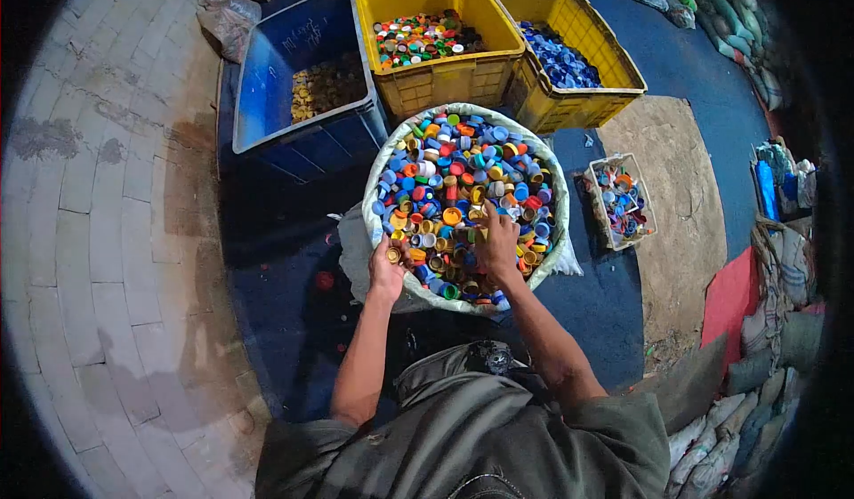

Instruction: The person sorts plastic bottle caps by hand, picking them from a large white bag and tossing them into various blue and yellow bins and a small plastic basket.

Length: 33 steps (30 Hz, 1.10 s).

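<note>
the left hand (386, 272) is pinching one gold cap (393, 255) by the near left rim of one round container (463, 108), which is holding mixed caps (454, 192) too many to count. the right hand (500, 241) is reaching in among them, though whether its fingers are gripping one i cannot tell. one blue bin (331, 148) and two yellow bins (436, 85) are standing beyond; one white basket (633, 238) is sitting to the right.

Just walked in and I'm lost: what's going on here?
A person's left hand holds a yellowish cap at the near-left rim of a round container heaped with mixed-colour caps. The right hand is among the caps; its grip is unclear. Beyond stand a blue bin with yellowish caps, a yellow bin with mixed ones and another yellow bin with blue ones.
</note>
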Motion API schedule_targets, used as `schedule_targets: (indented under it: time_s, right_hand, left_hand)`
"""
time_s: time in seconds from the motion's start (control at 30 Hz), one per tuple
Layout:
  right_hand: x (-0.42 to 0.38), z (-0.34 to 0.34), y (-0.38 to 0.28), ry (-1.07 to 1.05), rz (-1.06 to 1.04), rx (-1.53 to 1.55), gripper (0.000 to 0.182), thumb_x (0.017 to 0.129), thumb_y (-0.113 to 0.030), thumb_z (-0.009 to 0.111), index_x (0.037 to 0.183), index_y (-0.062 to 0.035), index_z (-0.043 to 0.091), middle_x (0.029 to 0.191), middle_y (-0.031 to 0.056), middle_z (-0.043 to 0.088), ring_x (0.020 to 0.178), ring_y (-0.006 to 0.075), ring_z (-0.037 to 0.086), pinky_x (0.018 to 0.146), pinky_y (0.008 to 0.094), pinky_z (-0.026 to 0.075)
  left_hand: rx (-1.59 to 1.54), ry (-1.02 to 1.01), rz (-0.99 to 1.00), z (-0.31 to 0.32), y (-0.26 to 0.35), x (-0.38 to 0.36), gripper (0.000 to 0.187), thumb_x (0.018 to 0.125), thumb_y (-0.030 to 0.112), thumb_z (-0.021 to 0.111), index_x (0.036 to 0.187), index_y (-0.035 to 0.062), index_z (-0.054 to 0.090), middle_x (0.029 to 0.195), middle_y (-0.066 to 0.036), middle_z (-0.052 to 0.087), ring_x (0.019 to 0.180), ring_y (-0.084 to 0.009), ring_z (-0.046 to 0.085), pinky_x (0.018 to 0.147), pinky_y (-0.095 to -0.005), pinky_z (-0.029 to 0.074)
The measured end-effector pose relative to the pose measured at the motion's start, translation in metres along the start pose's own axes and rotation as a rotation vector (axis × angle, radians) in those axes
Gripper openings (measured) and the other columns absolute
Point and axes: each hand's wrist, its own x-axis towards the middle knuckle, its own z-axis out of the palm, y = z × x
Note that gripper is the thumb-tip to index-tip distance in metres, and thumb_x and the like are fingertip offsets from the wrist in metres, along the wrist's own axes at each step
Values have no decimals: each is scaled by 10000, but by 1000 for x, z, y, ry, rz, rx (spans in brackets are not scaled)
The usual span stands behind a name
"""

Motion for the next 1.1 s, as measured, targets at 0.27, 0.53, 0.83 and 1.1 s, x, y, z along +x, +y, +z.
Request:
schedule_targets:
  time_s: [0.27,0.53,0.83,1.1]
  right_hand:
    - [19,11,12,-108,-136,-249,707,730,-72,625,1369,-19,327,935,83,670,982,303,522,807,486,333]
    - [11,-1,9,-10,-70,52,663,713,-1,633,1333,-12,398,912,112,663,961,278,569,848,458,390]
    - [-30,-68,4,72,700,1488,441,838,9,596,1250,-11,441,943,86,603,735,140,578,652,237,469]
    - [-63,-69,26,85,808,1860,361,838,-213,582,1152,-60,488,950,80,557,845,218,587,769,347,494]
  left_hand:
    - [165,134,134,0,-4,15,184,945,177,515,1061,37,485,799,-79,569,612,-134,524,529,-266,447]
    - [926,309,647,14,0,45,406,793,144,693,1100,15,462,888,-112,639,762,-243,615,637,-336,479]
    - [1411,342,714,31,11,67,429,767,113,681,1125,44,455,950,-152,656,871,-373,621,773,-477,454]
    - [1474,338,683,40,9,72,373,797,113,658,1102,33,458,867,-127,654,803,-334,634,701,-456,477]
